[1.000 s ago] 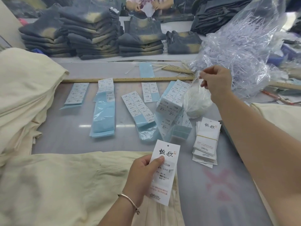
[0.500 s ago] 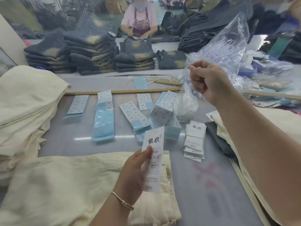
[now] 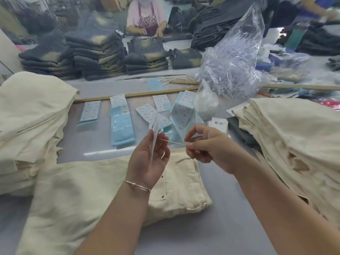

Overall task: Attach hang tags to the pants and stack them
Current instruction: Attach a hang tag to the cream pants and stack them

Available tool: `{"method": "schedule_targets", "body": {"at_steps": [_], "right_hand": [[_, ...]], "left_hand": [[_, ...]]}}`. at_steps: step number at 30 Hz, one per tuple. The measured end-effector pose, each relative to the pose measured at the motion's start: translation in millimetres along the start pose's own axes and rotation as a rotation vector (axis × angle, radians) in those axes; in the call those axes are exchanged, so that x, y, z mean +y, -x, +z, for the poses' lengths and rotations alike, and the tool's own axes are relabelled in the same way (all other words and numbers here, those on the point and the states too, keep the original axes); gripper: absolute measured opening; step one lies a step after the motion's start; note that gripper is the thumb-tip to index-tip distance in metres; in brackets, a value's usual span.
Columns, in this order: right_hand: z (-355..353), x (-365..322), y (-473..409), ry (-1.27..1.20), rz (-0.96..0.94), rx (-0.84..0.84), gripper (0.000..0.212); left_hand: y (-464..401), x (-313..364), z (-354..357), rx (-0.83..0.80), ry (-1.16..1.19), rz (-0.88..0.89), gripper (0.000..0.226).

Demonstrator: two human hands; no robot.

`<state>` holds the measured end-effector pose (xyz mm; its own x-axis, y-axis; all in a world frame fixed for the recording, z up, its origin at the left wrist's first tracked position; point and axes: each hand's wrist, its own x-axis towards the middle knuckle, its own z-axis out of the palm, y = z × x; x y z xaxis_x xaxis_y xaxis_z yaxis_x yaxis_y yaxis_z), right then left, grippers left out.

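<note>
Still early on this pair: the left hand point(image 3: 147, 159) is pinching the hang tag point(image 3: 155, 137) edge-on, long axis roughly upright, above the cream pants point(image 3: 88, 192) lying on the table point(image 3: 230, 208). The right hand point(image 3: 207, 146) is pinching a thin fastener strand point(image 3: 174, 142), probably threading it into the tag. Attaching and stacking aren't done yet.

pants point(image 3: 114, 183): cream | sticker sheets point(image 3: 122, 128): light blue | folded jeans point(image 3: 95, 57): dark grey, yellowish patches

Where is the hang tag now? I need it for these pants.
Head view, centre: the left hand holds the hang tag edge-on above the cream pants.
</note>
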<state>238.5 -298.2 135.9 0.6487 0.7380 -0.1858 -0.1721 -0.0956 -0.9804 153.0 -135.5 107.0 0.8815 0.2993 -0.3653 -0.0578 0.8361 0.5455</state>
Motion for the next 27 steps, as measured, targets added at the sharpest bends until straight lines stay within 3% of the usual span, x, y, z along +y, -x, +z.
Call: {"method": "schedule_targets", "body": {"at_steps": [3,7,10,14,16,22,27], "right_hand": [[-2,-1,13,-0.08,0.038,-0.059,0.015],[1,1,29,-0.17,0.017,-0.158,0.015],[13,7,36,-0.269,-0.046,-0.245,0.007],[27,14,41,-0.41,-0.082,-0.296,0.014],[32,14,44,-0.391,-0.093,-0.228,0.017],[56,3,48,-0.064,-0.235,0.202,0.029],[81,-7,49,0.193,-0.475,0.413,0.007]], "left_hand": [[6,19,-11,0.029,-0.127,0.041,0.032],[12,38,-27,0.091,-0.191,0.054,0.012],[19,41,-38,0.081,-0.22,0.029,0.014],[32,36,-46,0.062,-0.273,-0.017,0.022],[39,30,-50,0.051,-0.476,0.047,0.021],[57,31,-47,0.032,-0.923,0.448,0.009],[76,31,-30,-0.113,-1.029,0.591,0.008]]}}
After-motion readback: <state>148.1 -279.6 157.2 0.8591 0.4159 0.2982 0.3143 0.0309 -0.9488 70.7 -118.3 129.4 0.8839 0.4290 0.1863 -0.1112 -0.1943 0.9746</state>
